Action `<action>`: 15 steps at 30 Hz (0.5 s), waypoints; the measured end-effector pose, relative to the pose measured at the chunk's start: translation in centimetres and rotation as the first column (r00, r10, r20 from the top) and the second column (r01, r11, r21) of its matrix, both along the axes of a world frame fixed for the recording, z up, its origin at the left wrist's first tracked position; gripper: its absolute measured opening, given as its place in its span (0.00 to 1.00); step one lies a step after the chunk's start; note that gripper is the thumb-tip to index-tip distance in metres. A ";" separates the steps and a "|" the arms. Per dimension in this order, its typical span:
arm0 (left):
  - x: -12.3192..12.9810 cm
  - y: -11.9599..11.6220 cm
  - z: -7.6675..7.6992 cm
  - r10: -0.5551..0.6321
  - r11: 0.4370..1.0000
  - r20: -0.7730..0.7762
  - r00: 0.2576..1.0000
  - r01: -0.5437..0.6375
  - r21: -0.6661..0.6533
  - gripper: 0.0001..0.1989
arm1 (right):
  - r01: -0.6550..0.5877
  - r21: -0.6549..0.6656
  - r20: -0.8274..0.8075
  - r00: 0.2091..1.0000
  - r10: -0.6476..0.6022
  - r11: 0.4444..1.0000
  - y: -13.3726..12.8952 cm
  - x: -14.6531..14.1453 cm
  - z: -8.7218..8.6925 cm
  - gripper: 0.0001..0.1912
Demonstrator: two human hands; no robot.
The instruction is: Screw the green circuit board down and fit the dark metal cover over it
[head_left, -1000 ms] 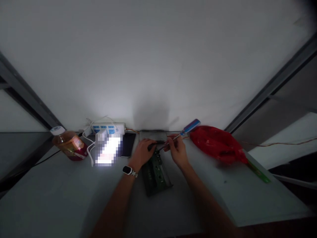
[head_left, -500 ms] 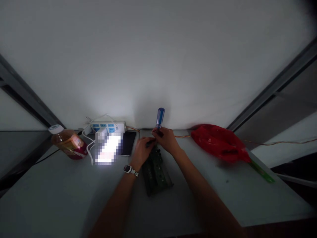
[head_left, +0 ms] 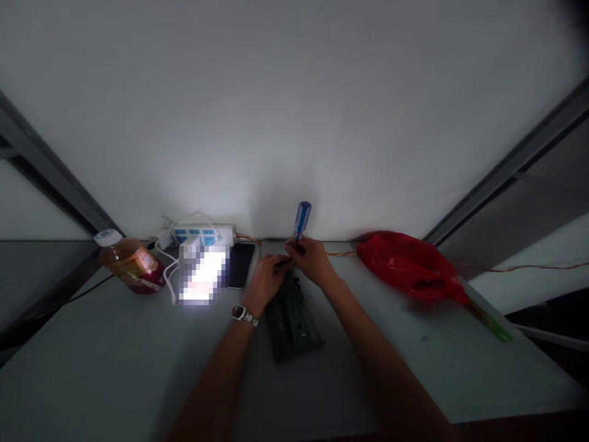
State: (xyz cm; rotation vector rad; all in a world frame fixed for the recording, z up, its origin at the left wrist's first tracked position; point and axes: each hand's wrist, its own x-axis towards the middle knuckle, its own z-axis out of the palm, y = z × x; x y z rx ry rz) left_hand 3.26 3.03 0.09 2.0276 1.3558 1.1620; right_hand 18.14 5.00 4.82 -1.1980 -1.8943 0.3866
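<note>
A screwdriver [head_left: 302,218] with a clear blue handle stands nearly upright, leaning slightly right, its handle above my right hand [head_left: 313,261]. The fingers of that hand are closed around its lower part, and its tip is hidden. Close beside it, my left hand [head_left: 265,281], with a watch [head_left: 238,312] on the wrist, has its fingers closed at a small dark piece that I cannot make out. Below both hands a dark green circuit board [head_left: 299,328] lies on the table, its far end partly covered by the fingers.
To the left are a bottle [head_left: 131,264] with a white cap, a power strip [head_left: 225,236] with white cables, a bright pixelated patch and a dark phone [head_left: 241,265]. A red plastic bag [head_left: 405,264] with a green strip [head_left: 490,320] lies right. A wall [head_left: 294,110] rises behind.
The screwdriver handle leans a little further right than before. Both hands keep nearly the same place over the board, and the whole view has shifted slightly.
</note>
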 end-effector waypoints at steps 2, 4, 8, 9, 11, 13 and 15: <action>0.0 0.0 0.0 -0.002 1.000 -0.001 1.000 0.002 0.001 0.09 | -0.005 0.004 0.013 1.000 0.005 1.000 0.1 0.0 0.0 0.07; 0.0 -0.1 0.0 -0.002 1.000 -0.015 1.000 0.002 0.008 0.09 | -0.009 0.015 0.030 1.000 0.008 1.000 0.1 0.0 0.0 0.07; 0.1 -0.2 0.1 0.003 1.000 -0.008 1.000 -0.003 0.002 0.09 | -0.022 0.022 0.025 0.999 0.022 1.000 0.0 0.1 0.1 0.07; 0.1 -0.2 0.1 -0.001 1.000 -0.003 1.000 0.001 -0.002 0.09 | -0.023 0.018 0.017 1.000 0.023 1.000 0.0 0.0 0.1 0.07; 0.1 -0.2 0.2 -0.011 1.000 0.003 1.000 0.011 -0.012 0.09 | -0.022 0.012 0.014 1.000 0.022 1.000 0.1 0.0 0.1 0.07; 0.1 -0.3 0.2 -0.014 1.000 0.006 1.000 0.015 -0.024 0.09 | -0.017 0.010 0.020 1.000 0.017 1.000 0.1 -0.1 0.1 0.07; 0.1 -0.3 0.3 -0.012 0.999 0.013 1.000 0.013 -0.032 0.09 | -0.014 0.010 0.023 1.000 0.013 1.000 0.2 -0.1 0.1 0.07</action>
